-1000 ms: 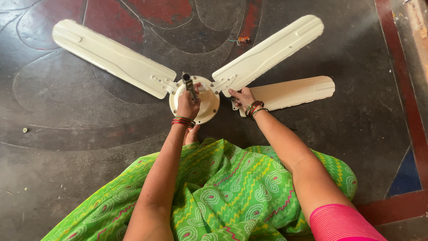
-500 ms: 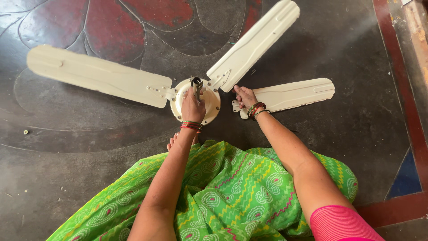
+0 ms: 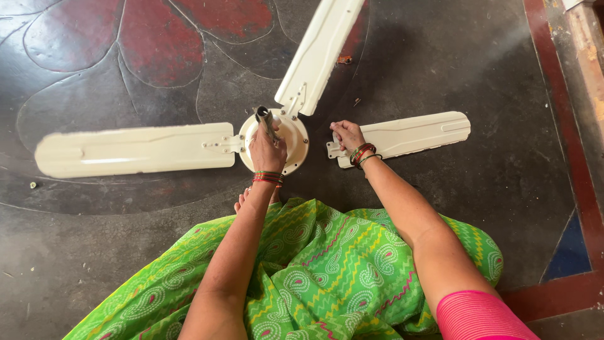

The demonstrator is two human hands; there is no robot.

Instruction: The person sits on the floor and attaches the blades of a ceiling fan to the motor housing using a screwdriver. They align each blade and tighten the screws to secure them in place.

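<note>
A cream ceiling fan lies on the dark floor in front of me. Its round motor hub carries a dark metal rod. My left hand is closed around that rod on top of the hub. Two blades are fixed to the hub: one points left, the other points up and right. A third blade lies detached on the floor to the right of the hub. My right hand grips its bracket end, a small gap away from the hub.
My green patterned cloth covers my lap, with a bare foot showing under the left arm. The floor has red petal shapes at the top left and a red border stripe on the right. Small debris lies near the upper blade.
The hub and its two attached blades have turned counterclockwise under my left hand. The loose blade stays on the right, its bracket end now further from the hub.
</note>
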